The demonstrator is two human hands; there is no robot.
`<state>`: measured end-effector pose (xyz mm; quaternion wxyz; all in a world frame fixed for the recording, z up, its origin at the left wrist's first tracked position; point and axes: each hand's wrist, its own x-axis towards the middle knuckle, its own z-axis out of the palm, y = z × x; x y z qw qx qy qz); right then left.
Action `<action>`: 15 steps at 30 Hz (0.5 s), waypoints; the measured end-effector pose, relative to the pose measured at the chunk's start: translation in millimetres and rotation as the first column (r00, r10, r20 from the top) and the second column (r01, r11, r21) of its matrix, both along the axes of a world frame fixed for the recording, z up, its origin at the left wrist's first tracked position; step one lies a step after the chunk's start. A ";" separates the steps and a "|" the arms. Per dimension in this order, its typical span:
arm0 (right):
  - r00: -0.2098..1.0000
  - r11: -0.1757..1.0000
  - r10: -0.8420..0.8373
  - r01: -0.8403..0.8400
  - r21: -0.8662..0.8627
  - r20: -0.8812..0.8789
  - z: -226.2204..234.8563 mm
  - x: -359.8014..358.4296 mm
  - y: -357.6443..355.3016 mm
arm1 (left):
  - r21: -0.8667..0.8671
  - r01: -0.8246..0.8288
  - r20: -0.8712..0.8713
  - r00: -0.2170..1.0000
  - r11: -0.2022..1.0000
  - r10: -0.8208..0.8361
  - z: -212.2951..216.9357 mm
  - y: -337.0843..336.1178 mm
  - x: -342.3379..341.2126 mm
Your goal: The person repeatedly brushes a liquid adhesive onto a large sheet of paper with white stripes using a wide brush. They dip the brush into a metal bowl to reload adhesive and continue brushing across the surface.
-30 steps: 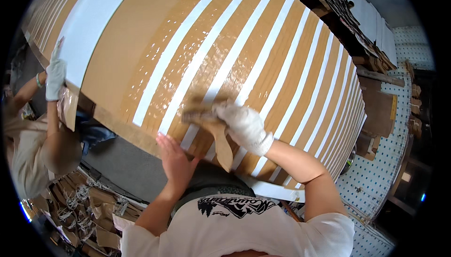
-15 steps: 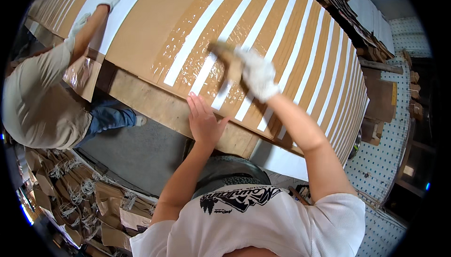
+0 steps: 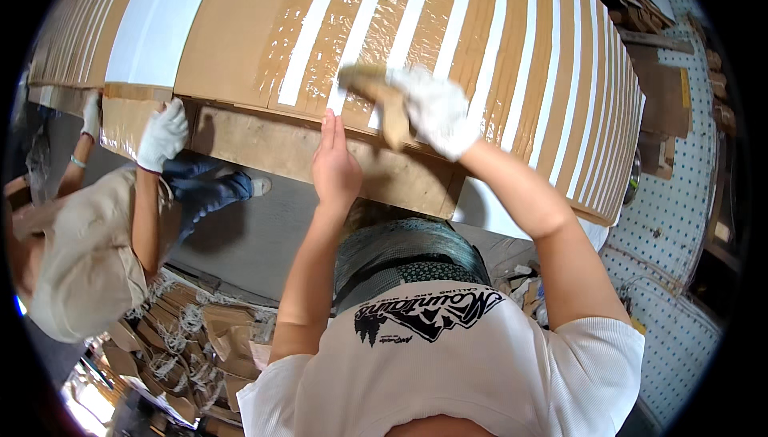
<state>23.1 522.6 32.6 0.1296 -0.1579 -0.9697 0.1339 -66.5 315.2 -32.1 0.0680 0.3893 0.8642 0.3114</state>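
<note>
A white-gloved right hand (image 3: 436, 111) grips a wooden-handled brush (image 3: 392, 114), its blurred head over glossy, wet-looking brown sheets (image 3: 434, 17) striped with white; the bare left hand (image 3: 336, 167), fingers straight and together, touches their near edge above the worktop (image 3: 256, 145); a co-worker (image 3: 88, 237) stands at the left

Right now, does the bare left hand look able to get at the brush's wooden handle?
Probably yes: the left hand is close by, with nothing visible between it and the wooden handle, though the gloved right hand holds the brush.
</note>
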 end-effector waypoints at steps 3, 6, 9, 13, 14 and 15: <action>0.992 0.949 0.124 -0.117 -0.292 0.004 18.4 33.7 -10.9 | -0.067 -0.021 0.086 0.996 0.998 0.027 10.3 3.5 4.2; 0.929 0.922 -0.016 0.157 -0.353 0.371 57.1 37.0 27.7 | -0.068 -0.018 0.066 0.998 0.998 0.023 19.6 2.6 3.3; 0.758 0.882 -0.426 0.470 0.040 0.494 52.4 46.4 105.9 | -0.073 0.036 -0.070 0.997 0.997 -0.041 10.6 7.3 3.5; 0.967 0.967 -0.253 0.253 0.000 -0.034 12.5 98.8 60.3 | -0.284 -0.016 -0.093 0.996 0.959 -0.011 18.0 21.3 11.4; 0.979 0.979 -0.196 0.199 -0.041 0.057 11.8 110.0 35.2 | -0.303 -0.020 -0.097 0.995 0.953 -0.010 17.0 24.1 11.4; 0.981 0.986 -0.132 0.145 -0.086 0.144 12.7 118.5 16.5 | -0.320 -0.026 -0.102 0.995 0.947 -0.007 15.7 28.1 12.1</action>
